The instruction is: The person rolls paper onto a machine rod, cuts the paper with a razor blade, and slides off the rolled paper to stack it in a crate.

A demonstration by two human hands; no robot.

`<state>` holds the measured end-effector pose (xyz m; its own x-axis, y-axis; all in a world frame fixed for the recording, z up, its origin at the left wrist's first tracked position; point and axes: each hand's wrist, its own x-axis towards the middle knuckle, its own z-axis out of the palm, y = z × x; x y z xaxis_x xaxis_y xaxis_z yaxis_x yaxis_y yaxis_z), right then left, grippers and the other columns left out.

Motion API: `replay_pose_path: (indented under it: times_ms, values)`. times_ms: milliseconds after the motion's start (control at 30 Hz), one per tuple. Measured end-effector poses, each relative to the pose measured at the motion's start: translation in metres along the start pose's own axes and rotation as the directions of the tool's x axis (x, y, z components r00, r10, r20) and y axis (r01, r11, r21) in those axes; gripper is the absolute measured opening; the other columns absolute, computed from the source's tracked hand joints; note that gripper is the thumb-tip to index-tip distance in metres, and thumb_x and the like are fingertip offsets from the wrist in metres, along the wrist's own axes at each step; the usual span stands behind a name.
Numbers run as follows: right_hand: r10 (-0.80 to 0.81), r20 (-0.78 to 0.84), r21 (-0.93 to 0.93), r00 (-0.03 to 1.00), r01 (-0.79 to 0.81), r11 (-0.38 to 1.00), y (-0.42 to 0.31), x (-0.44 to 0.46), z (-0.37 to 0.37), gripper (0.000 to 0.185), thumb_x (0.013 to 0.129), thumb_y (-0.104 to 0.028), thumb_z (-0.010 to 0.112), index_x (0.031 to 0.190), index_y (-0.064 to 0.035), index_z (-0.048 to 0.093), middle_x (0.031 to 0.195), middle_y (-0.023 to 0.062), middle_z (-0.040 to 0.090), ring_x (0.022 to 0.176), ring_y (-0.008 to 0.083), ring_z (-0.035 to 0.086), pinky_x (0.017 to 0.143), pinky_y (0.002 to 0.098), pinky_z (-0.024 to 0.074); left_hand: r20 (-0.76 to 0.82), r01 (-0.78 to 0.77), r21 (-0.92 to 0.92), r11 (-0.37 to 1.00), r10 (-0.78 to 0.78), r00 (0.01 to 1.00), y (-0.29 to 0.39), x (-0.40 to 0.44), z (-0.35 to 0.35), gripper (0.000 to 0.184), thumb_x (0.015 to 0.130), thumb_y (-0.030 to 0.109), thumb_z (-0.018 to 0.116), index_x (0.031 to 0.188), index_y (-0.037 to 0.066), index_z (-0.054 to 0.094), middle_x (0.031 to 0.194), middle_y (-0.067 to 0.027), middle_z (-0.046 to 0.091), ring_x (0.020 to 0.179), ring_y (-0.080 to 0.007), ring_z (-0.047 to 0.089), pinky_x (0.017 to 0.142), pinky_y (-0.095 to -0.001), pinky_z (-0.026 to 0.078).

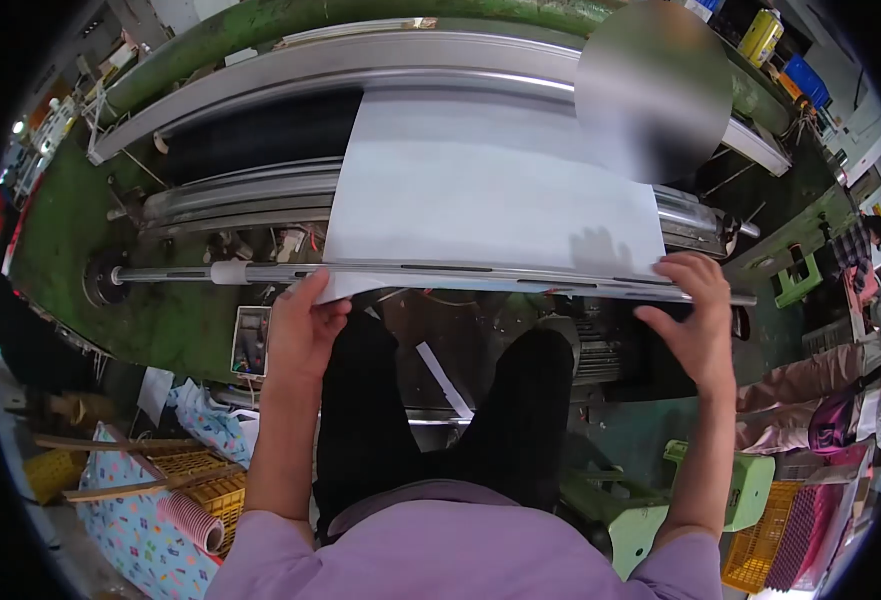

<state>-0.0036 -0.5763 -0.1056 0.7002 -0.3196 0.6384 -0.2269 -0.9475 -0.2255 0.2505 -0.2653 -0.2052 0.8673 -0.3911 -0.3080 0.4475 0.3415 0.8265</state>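
Note:
A wide white sheet point(490, 180) comes down from the rollers to a long metal bar point(175, 273) lying across in front of me. Its lower left corner folds under the bar. My left hand point(305, 325) is at that corner, its fingers closed on the sheet edge just below the bar. Over at the sheet's right edge, my right hand point(698, 315) is open, with fingers above the bar and the thumb below, spread apart. Its shadow falls on the sheet. A pale collar point(228, 272) sits around the bar on the left.
Green machine frame point(65, 240) stands to the left, with a small control box point(251, 340) near my left forearm. Green stools point(630, 510) and yellow crates point(763, 535) are at lower right. A patterned printed sheet point(130, 510) lies at lower left. People's figures show at far right.

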Motion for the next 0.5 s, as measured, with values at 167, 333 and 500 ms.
replay_pose_path:
  times_ms: [167,333,500]
  values:
    - [-0.024,0.338,-0.067,0.941,0.050,0.997,0.021,0.025,0.039,0.018,0.066,-0.013,0.074,0.082,-0.0072,0.067,0.095,0.0044,0.063,0.099,0.0265,0.055,0.086,0.0374,0.0418,0.015,0.054,-0.066,0.996,-0.053,0.998,-0.004,-0.004,0.003,0.022,0.090,0.021,0.061,0.099,0.001,0.063,0.090,-0.0096,0.068,0.074,-0.0165,0.066,0.063,-0.0257,0.053]
    - [0.134,0.576,-0.004,0.806,-0.162,0.987,0.042,0.046,0.060,0.019,0.066,-0.020,0.076,0.078,-0.0082,0.068,0.091,0.0028,0.064,0.098,0.0248,0.055,0.090,0.0403,0.0377,0.331,-0.655,0.441,0.614,0.567,0.754,-0.032,-0.027,0.041,0.035,0.085,0.013,0.063,0.116,-0.002,0.056,0.116,-0.0161,0.060,0.104,-0.0255,0.059,0.085,-0.0354,0.048]
    - [0.135,0.714,-0.022,0.687,-0.170,0.985,0.050,0.057,0.072,0.011,0.067,-0.014,0.073,0.071,-0.0062,0.067,0.090,0.0072,0.063,0.088,0.0283,0.058,0.079,0.0382,0.0455,0.880,-0.767,0.465,-0.443,0.324,0.347,-0.056,-0.003,0.086,0.052,0.074,0.020,0.071,0.119,0.001,0.053,0.120,-0.0159,0.053,0.109,-0.0312,0.050,0.091,-0.0414,0.042]
